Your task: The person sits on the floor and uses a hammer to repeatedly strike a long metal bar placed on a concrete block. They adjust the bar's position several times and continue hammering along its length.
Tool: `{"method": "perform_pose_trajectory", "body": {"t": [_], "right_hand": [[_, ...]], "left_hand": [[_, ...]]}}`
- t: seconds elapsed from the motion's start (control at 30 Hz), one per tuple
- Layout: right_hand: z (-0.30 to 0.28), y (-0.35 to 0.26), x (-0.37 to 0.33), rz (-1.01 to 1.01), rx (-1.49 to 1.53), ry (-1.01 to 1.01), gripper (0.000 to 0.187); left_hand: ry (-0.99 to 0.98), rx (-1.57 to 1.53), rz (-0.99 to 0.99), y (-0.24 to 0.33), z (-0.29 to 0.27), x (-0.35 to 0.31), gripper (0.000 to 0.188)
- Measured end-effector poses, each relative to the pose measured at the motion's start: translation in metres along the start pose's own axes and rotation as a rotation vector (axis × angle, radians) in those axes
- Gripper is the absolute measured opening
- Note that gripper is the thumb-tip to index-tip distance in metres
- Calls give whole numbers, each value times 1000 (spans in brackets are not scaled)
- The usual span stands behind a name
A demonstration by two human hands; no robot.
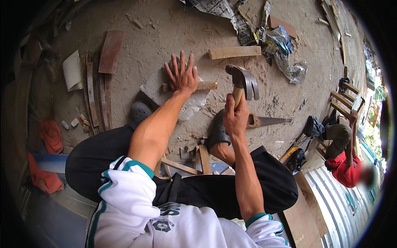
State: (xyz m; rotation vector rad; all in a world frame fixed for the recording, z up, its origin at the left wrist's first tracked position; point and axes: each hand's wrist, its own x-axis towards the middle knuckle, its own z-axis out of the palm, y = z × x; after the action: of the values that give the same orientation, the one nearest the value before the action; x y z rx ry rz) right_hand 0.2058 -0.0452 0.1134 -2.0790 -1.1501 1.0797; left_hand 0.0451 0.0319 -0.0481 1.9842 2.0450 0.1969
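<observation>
My left hand [182, 76] lies with its fingers spread across a short wooden stick [206, 85], pressing it onto a pale flat stone slab [192, 105]. The stick's right end juts out past the hand. To the right, my right hand [236, 115] is wrapped round the wooden handle of a claw hammer [244, 80]. The hammer's dark steel head is raised beside the stick, apart from it, with its claw toward the right. A handsaw [269, 121] lies on the dirt just right of my right hand. Beyond the stick rests a loose wooden block [235, 52].
Wooden strips [93, 91] and a reddish board [111, 51] lie at the left. Crumpled plastic [285, 49] is at the far right. Wood pieces [202, 159] lie between my legs. A person in a red shirt [345, 171] works at the right by corrugated metal sheets [339, 206].
</observation>
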Motion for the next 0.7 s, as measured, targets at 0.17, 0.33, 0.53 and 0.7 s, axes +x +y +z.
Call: {"method": "perform_pose_trajectory", "body": {"t": [0.17, 0.33, 0.53, 0.7], "right_hand": [[8, 23, -4, 263, -88, -124, 41], [-7, 10, 4, 41, 56, 21, 33], [22, 43, -8, 298, -165, -173, 38], [-6, 4, 1, 110, 6, -2, 32]], "left_hand": [[-22, 26, 20, 4, 1, 10, 59], [-4, 15, 13, 1, 0, 3, 60], [-98, 22, -14, 6, -4, 12, 62], [-7, 15, 37, -1, 1, 4, 63]]}}
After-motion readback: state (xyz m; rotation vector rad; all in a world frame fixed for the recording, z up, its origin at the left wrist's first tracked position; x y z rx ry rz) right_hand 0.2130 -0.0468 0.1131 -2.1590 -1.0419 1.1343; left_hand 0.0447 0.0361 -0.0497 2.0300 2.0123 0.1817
